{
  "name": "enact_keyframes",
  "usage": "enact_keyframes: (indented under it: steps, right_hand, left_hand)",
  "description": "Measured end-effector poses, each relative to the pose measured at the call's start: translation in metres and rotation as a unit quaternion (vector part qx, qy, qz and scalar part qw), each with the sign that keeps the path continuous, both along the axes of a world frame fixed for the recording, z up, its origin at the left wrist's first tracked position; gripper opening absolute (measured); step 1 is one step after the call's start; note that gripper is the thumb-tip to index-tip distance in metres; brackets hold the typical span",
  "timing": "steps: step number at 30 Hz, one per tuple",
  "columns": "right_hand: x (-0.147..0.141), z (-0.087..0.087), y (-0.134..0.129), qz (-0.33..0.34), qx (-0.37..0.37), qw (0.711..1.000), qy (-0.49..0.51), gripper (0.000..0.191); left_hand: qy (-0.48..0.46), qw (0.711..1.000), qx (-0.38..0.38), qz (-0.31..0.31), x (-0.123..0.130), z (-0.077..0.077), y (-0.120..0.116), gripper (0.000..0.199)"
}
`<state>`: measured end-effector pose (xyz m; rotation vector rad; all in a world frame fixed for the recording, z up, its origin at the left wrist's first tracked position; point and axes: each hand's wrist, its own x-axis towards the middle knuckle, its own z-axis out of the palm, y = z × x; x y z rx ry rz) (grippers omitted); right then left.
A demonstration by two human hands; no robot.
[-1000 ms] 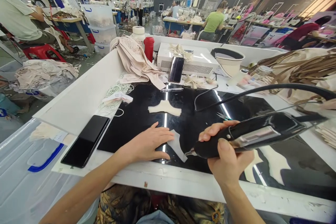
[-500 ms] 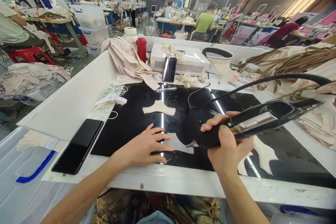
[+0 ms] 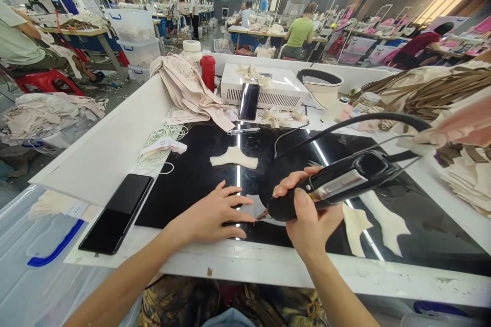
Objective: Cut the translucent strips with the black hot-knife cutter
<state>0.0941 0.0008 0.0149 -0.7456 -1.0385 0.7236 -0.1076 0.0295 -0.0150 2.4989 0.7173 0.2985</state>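
Observation:
My left hand lies with fingers spread on the black glossy board, over the edge of a pale grey flat piece. Part of that piece is hidden by my hands. Wrapped around a black corded hot knife, my right hand holds it tilted, its metal tip low at the piece beside my left fingertips. A cream fabric piece lies farther back on the board. Two more cream fabric pieces lie to the right of my right hand.
Another person's blurred hand is at the cord on the right. A phone lies at left near green cord. Behind the board stand a white box, a red bottle and piled fabric. Brown strips lie at right.
My right hand has moved the hot knife leftward, bringing its tip close to my left fingertips. Another person's hand has come in from the right at the cord. My left hand stays nearly still.

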Motion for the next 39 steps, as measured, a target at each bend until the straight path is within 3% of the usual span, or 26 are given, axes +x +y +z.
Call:
enact_keyframes:
  steps: [5, 16, 21, 39]
  right_hand:
    - [0.003, 0.000, 0.001, 0.012, -0.001, 1.000, 0.001, 0.031]
    - [0.015, 0.000, 0.002, 0.010, 0.001, 1.000, -0.006, 0.033]
    - [0.009, 0.006, -0.001, -0.001, -0.005, 1.000, 0.007, 0.032]
    - [-0.009, 0.000, -0.013, 0.073, 0.012, 0.997, 0.029, 0.029]
  left_hand:
    - [-0.022, 0.999, -0.007, 0.021, 0.003, -0.003, 0.004, 0.035]
    - [-0.025, 0.999, -0.035, -0.016, 0.003, 0.000, 0.006, 0.035]
    - [-0.026, 0.999, -0.038, -0.013, 0.003, 0.001, 0.005, 0.039]
    - [-0.016, 0.999, -0.044, -0.018, 0.004, -0.002, 0.007, 0.044]
